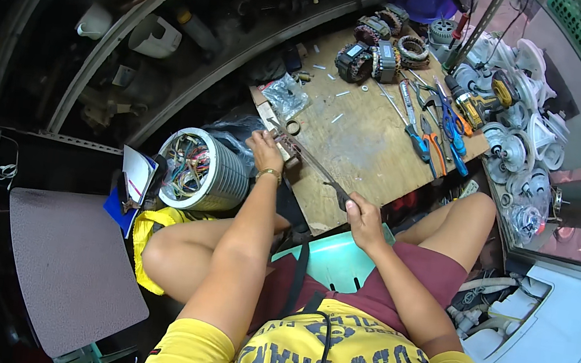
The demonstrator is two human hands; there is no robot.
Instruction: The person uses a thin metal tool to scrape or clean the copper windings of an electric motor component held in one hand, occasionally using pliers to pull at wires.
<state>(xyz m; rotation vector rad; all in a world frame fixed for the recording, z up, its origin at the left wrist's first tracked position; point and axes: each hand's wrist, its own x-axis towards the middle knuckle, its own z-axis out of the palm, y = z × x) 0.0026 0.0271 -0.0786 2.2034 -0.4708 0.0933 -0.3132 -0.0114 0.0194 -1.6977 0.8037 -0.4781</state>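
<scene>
My right hand (366, 225) is closed around the dark handle of a long, narrow, rusty-brown tool that looks like a hacksaw (318, 167). It slants over the near left part of the wooden board (378, 138), its far end close to my left hand (265, 152). The left fingers are bent in at the board's left edge, against a small pale block (285, 152) and a rusty metal piece (289, 141). What exactly they grip is partly hidden. A dark ring (293, 128) and a clear plastic bag (285, 97) lie just beyond.
Pliers (434, 144), screwdrivers (418, 144) and a yellow-black cordless drill (476, 103) lie at the right. Several wound motor stators (385, 61) stand at the far side. A white basket (221, 175) of wires is left; white plastic parts (526, 140) pile up right.
</scene>
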